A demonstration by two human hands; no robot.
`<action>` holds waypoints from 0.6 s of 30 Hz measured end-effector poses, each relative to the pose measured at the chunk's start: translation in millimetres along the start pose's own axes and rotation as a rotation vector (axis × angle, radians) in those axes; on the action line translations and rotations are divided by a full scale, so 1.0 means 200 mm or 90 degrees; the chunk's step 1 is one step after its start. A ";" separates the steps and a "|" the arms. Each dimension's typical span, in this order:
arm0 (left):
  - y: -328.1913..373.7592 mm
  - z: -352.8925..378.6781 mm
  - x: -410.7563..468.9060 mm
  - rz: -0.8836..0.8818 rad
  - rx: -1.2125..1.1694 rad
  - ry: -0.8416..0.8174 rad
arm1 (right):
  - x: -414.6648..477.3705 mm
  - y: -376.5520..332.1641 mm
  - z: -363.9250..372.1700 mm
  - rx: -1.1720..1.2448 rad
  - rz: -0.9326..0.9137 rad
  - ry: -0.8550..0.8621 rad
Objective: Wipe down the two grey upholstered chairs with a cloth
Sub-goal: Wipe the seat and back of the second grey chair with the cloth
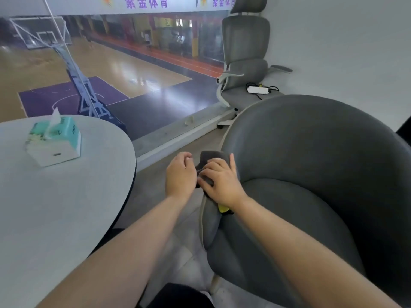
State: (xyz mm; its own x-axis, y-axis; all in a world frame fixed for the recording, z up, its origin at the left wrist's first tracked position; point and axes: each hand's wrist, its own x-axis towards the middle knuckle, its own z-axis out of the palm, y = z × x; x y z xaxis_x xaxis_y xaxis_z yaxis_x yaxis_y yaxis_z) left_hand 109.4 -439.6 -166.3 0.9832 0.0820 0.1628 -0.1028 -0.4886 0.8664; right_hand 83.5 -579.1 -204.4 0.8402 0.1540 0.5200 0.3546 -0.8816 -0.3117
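— While the cloth sits bunched on the near rim of the tub chair, I'm in the wiping step on this chair.
— Grip?
— My right hand curls its fingers over the cloth, pressing it onto the rim. My left hand is curled just beside it; whether it pinches a corner, I can't tell.
— Next?
— I'd judge a firm drag along that curved, piped edge, then the padded seat. The upholstery looks soft and matte, the cloth dark grey. Left of me are a smooth round table and a tissue box.
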 end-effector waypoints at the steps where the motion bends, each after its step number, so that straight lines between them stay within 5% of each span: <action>1: -0.01 -0.01 -0.04 0.001 0.002 -0.007 | -0.05 -0.03 0.01 -0.003 -0.010 0.000; 9: -0.06 -0.03 -0.09 0.032 0.034 -0.010 | -0.26 -0.02 0.03 -0.044 -0.212 -0.084; 18: 0.10 0.26 0.28 0.065 0.030 0.033 | 0.41 0.43 -0.17 -0.104 -0.082 -0.079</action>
State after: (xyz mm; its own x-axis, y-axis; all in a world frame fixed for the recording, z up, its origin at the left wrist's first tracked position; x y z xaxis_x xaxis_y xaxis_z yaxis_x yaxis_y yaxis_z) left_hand 170.9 -490.7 -164.7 0.9587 0.0736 0.2748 -0.1942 -0.5368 0.8211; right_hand 169.5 -658.3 -160.8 0.8398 0.3149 0.4422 0.3997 -0.9099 -0.1112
